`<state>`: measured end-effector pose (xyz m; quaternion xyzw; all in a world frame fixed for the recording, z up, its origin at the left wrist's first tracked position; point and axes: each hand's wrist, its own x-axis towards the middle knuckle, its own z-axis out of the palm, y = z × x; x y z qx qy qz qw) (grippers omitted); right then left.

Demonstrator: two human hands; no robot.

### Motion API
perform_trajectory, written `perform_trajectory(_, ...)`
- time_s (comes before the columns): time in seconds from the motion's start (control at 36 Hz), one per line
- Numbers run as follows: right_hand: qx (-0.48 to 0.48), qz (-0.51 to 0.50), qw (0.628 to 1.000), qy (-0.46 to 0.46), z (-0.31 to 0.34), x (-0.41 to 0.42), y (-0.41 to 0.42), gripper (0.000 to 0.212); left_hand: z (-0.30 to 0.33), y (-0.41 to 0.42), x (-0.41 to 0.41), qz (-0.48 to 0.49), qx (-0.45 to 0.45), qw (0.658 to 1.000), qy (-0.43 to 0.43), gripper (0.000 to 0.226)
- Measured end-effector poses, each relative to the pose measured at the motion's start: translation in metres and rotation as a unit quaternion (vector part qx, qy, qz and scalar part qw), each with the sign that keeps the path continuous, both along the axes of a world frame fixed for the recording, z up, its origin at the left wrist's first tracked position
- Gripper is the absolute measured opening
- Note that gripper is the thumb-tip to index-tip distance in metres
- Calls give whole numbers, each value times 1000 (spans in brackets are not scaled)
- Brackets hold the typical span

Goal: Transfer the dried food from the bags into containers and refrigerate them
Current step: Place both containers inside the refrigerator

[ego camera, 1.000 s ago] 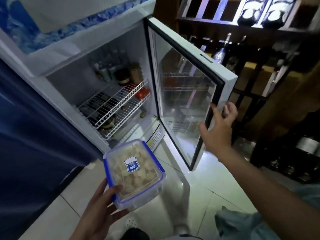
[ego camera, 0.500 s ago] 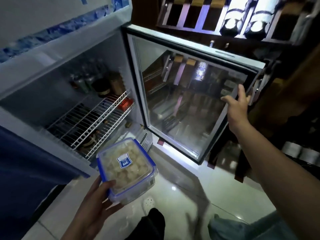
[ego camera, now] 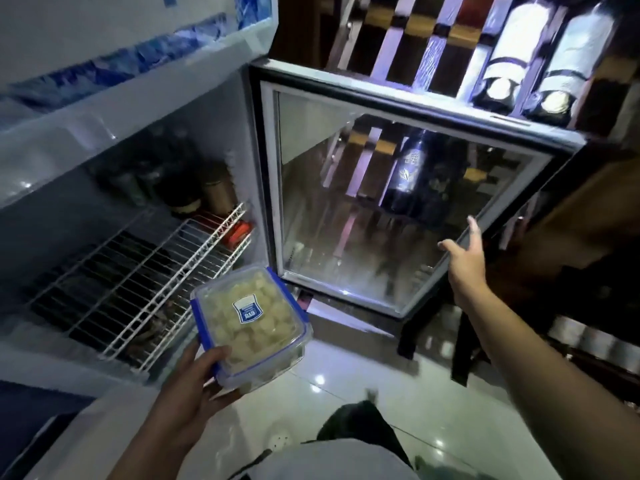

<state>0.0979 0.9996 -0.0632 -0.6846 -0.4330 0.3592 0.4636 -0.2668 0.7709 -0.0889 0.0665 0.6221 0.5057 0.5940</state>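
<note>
My left hand point(ego camera: 188, 386) grips a clear plastic container point(ego camera: 251, 323) with a blue-rimmed lid and a blue label, full of pale dried food pieces. I hold it just in front of the small fridge's point(ego camera: 145, 109) open compartment, near the front edge of the white wire shelf point(ego camera: 149, 282). The glass fridge door point(ego camera: 388, 209) is swung wide open to the right. My right hand point(ego camera: 464, 261) is at the door's outer edge, fingers spread, touching or just off the frame.
Jars and bottles point(ego camera: 194, 188) stand at the back of the wire shelf, with a red item point(ego camera: 239, 232) at its right end. A dark wooden rack holding wine bottles point(ego camera: 533, 64) rises behind the door. Glossy white floor tiles point(ego camera: 363, 393) lie below.
The fridge door has swung further open to the right, pushed by my right hand, whose fingers have loosened from the edge. The container in my left hand stays in front of the shelf.
</note>
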Motion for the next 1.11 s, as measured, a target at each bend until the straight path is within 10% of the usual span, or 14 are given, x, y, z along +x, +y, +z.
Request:
perform_trajectory(0.17, -179, 171, 960, 128, -33, -111, -57, 30, -4, 18, -22, 29, 2, 1000, -8, 52)
perform_trajectory(0.36, -313, 411, 825, 230, -14, -198, -67, 48, 0, 45, -35, 76, 18, 997, 5, 59)
perform_trajectory(0.67, -347, 429, 807, 212, -29, -275, 44, 28, 7, 100, -62, 201, 5, 980, -8, 60)
perform_trajectory(0.89, -319, 487, 789, 199, -28, -367, 104, 34, -7, 154, -105, 298, -39, 954, 15, 10)
perform_trajectory(1.11, -308, 528, 780, 136, -53, -423, 132, 41, -32, 192, -127, 350, -13, 935, 64, 44)
